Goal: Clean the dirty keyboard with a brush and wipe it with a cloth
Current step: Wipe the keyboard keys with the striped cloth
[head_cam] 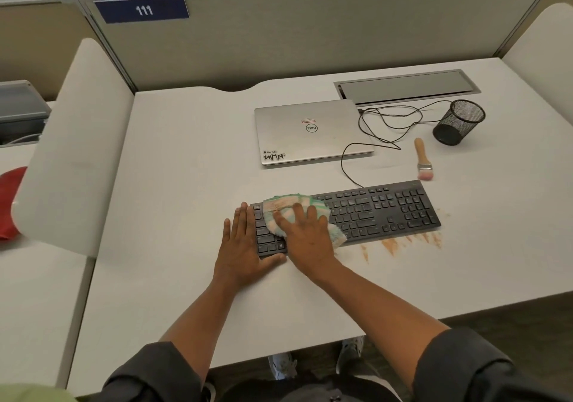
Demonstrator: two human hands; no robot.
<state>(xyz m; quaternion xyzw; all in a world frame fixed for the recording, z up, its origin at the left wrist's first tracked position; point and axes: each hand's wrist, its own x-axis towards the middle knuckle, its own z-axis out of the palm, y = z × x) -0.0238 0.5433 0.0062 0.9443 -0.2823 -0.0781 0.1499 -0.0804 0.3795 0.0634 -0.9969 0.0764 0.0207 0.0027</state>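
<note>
Big white counter (186,184) fills the view, boxed in by grey partition walls, and near its back edge lies a closed silver laptop (310,132). In front of that, toward the near edge, the black keyboard (381,212) runs left to right, its cable (366,144) looping back to the laptop's right side. Over its left end sits the striped cloth (288,203), green, white and peach, bunched up on the keys. The right hand (305,231) lies flat on top of that cloth, fingers spread and straight, pressing it down. The left hand (245,246) rests open right beside it, palm on the counter at the keyboard's left end, thumb touching the near corner. The two hands are just beside each other. Orange dust (403,243) streaks the counter along the keyboard's near edge, right half. Toward the back right corner a black mesh cup (459,122) stands, and between it and the keyboard lies the wooden-handled brush (422,159), bristles toward the keyboard, nobody holding it
</note>
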